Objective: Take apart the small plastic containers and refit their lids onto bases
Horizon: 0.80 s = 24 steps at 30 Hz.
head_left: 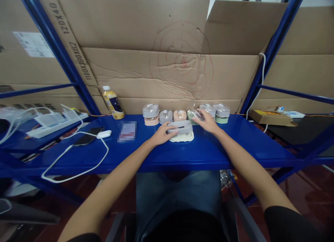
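My left hand (163,133) is closed on the left end of a small grey oval container (182,127) with a dark slot-like mark on its near side. Below that container is a cream scalloped tray (184,138) on the blue shelf; whether they touch I cannot tell. My right hand (207,122) grips a clear plastic lid (196,114), tilted over a green container (191,120) in the back row. Partly hidden behind my right fingers is a grey-lidded container (208,109).
Along the back stand a pink container with a grey lid (150,114), a grey one (166,116), a peach one (180,114) and a green one with a grey lid (221,111). Leftward are a yellow bottle (113,103), a phone (88,137) and a white cable (88,169).
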Each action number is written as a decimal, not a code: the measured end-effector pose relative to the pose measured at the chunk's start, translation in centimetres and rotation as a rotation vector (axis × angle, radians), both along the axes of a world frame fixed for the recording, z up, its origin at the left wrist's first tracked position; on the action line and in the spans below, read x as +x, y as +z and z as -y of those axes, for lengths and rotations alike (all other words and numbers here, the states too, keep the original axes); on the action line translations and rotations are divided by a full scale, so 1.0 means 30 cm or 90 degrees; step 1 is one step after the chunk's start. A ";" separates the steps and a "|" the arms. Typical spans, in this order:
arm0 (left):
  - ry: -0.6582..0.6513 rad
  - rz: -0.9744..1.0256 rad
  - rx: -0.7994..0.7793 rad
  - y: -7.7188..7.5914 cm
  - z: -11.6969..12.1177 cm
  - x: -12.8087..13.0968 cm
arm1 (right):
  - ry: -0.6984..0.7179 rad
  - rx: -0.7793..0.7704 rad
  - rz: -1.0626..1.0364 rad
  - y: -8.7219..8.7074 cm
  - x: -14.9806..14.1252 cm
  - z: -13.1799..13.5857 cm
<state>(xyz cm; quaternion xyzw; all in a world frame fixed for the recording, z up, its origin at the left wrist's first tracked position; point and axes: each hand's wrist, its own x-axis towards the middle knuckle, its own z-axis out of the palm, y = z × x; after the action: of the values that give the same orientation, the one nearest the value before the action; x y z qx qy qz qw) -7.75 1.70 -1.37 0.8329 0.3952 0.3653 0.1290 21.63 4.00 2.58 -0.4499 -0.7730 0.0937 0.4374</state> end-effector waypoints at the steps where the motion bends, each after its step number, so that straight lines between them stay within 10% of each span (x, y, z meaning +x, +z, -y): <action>1: 0.037 0.029 0.015 0.007 -0.009 -0.010 | 0.002 0.003 -0.003 0.001 0.000 0.001; 11: 0.252 0.101 0.058 0.059 -0.040 -0.086 | -0.026 -0.021 -0.027 0.012 0.057 -0.031; 20: -0.034 -0.021 0.005 0.006 0.022 0.015 | 0.113 0.011 0.052 0.022 -0.005 0.035; 24: -0.009 0.010 -0.040 -0.015 0.026 0.036 | 0.192 -0.001 0.137 0.001 -0.064 0.064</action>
<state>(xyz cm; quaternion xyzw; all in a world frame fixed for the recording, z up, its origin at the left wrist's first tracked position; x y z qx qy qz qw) -6.67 0.93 -1.82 0.8283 0.3995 0.3583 0.1612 19.70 2.07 2.60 -0.3370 -0.8739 0.1101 0.3325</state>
